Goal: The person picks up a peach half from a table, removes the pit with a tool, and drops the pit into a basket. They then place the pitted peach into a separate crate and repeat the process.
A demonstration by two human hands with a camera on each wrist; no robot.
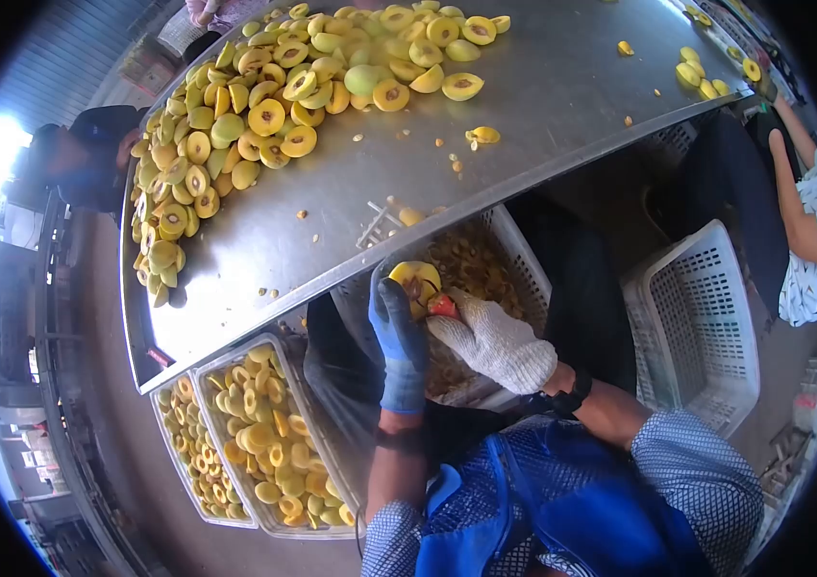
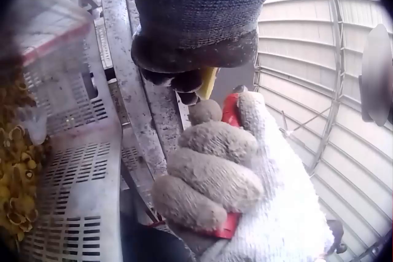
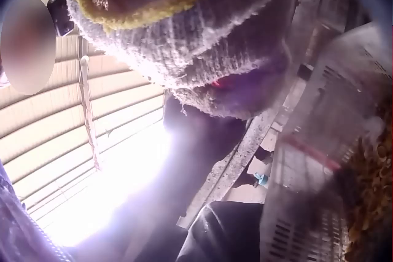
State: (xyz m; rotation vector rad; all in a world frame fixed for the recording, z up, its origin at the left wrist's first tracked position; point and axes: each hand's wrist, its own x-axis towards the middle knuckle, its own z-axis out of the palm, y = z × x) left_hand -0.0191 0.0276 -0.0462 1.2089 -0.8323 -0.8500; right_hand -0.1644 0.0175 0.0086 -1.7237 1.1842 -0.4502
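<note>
In the head view my left hand [image 1: 401, 341], in a blue and grey glove, holds a halved yellow peach [image 1: 414, 279] with its brown centre showing. My right hand [image 1: 500, 348], gloved in white knit, grips a red-handled tool [image 1: 443, 306] right at the fruit's cut face. From the left wrist, the white-gloved fingers [image 2: 212, 170] are seen wrapped around the red handle [image 2: 231, 111], whose working end is hidden. A yellow sliver of the peach [image 2: 208, 82] shows below the dark glove. Glare washes out much of the right wrist view, where the white glove [image 3: 184, 47] fills the top.
A metal table [image 1: 351, 202] ahead bears a heap of peach halves [image 1: 264, 115]. Under my hands stands a crate of scraps [image 1: 476, 264]. Crates of peach halves [image 1: 269, 433] stand at left, a white crate [image 1: 697, 317] at right. Another person's arm [image 1: 793, 188] reaches in at right.
</note>
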